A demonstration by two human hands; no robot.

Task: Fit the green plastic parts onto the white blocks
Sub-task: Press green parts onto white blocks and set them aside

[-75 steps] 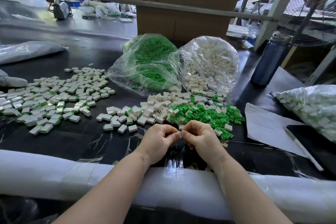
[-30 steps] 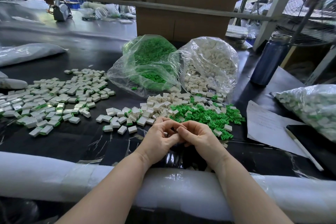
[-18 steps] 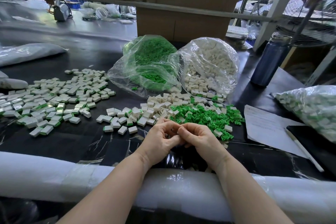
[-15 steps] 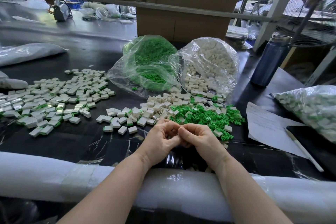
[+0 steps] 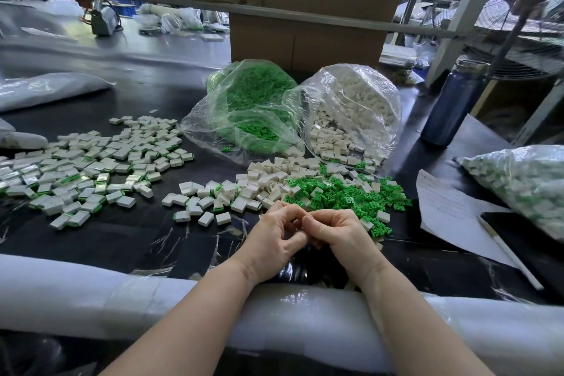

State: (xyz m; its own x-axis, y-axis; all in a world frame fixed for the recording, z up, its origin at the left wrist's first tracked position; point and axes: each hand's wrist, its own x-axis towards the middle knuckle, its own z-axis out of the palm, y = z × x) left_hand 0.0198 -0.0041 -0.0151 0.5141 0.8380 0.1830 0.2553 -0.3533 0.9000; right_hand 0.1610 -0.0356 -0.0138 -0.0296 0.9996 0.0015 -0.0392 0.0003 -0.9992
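My left hand [image 5: 274, 238] and my right hand [image 5: 338, 232] meet fingertip to fingertip just above the black table, near its front edge. All fingers are curled inward around a small piece that they hide almost fully. Right behind them lies a heap of loose green plastic parts [image 5: 341, 195], and loose white blocks [image 5: 268, 180] lie to its left. Further left spreads a wide scatter of white blocks with green parts fitted [image 5: 85, 168].
Two open clear bags stand behind the heaps, one of green parts [image 5: 250, 113] and one of white blocks [image 5: 351, 110]. A dark blue bottle [image 5: 451, 107], a paper sheet [image 5: 448, 207], a pen [image 5: 509, 256] and another filled bag [image 5: 525, 183] are on the right. White foam padding [image 5: 91, 293] covers the table's front edge.
Both hands have stayed in the same spot. Their fingers have closed in tighter, and the small white piece seen between the fingertips earlier is now hidden.
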